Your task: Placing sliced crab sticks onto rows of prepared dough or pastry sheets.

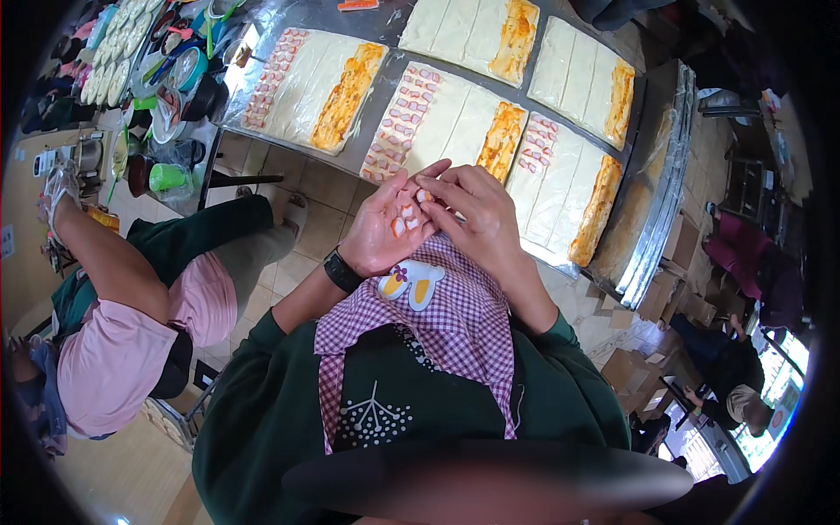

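Observation:
My left hand (372, 234) is turned palm up and cupped, with several small white-and-orange crab stick slices (406, 219) lying in it. Over its fingers, my right hand (483, 210) pinches one crab stick slice (424, 195) between thumb and fingertips. Just beyond both hands lies a pale dough sheet (442, 127), with rows of slices along its left side and an orange sauce strip (505, 136) on its right. To the right, another dough sheet (556, 197) carries slices only at its upper left. A third sheet (302, 87), at the left, has a full band of slices.
The metal table (372, 33) also holds two farther dough sheets (468, 33) without slices. An orange packet (357, 5) lies at its far edge. Bowls and a green cup (166, 178) crowd the left. A person in pink (122, 359) is close on my left; cardboard boxes (630, 376) stand at right.

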Demonstrator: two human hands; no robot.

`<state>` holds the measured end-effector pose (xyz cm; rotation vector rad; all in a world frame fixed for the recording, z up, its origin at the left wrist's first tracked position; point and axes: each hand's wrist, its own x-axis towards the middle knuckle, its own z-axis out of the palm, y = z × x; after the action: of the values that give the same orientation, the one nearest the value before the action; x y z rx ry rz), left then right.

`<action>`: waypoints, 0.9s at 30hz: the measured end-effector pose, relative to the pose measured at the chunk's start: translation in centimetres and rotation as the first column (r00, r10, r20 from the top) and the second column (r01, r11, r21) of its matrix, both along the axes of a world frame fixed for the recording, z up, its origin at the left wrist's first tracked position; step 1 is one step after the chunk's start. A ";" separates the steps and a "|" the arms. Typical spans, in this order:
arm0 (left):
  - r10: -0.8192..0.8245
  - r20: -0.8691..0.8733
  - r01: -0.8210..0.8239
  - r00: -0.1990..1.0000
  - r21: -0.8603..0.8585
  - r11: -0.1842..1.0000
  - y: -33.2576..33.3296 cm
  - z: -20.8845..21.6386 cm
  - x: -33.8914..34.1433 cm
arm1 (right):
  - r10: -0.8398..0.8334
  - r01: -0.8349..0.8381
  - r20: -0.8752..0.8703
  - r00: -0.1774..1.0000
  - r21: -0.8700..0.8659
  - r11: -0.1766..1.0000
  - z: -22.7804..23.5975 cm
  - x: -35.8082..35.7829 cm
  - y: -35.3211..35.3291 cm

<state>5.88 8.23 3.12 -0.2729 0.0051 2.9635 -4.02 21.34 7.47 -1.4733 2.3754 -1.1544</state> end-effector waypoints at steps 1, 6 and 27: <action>0.003 0.085 0.003 0.996 -0.061 0.998 0.2 0.4 -0.2 | -0.004 0.004 -0.005 1.000 0.006 1.000 0.0 -0.1 0.1; -0.034 -0.004 0.034 0.999 -0.048 0.998 0.3 -0.6 -0.6 | -0.024 0.026 0.108 0.994 -0.013 1.000 -0.5 -0.2 0.7; -0.078 0.037 0.083 0.996 -0.164 0.983 0.2 -0.2 -1.0 | -0.086 0.392 0.899 0.430 -0.100 0.915 -1.8 -1.6 3.1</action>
<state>4.86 8.41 2.96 -0.3310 0.2528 2.8811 -5.61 24.45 5.71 -0.2755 1.6669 -1.8144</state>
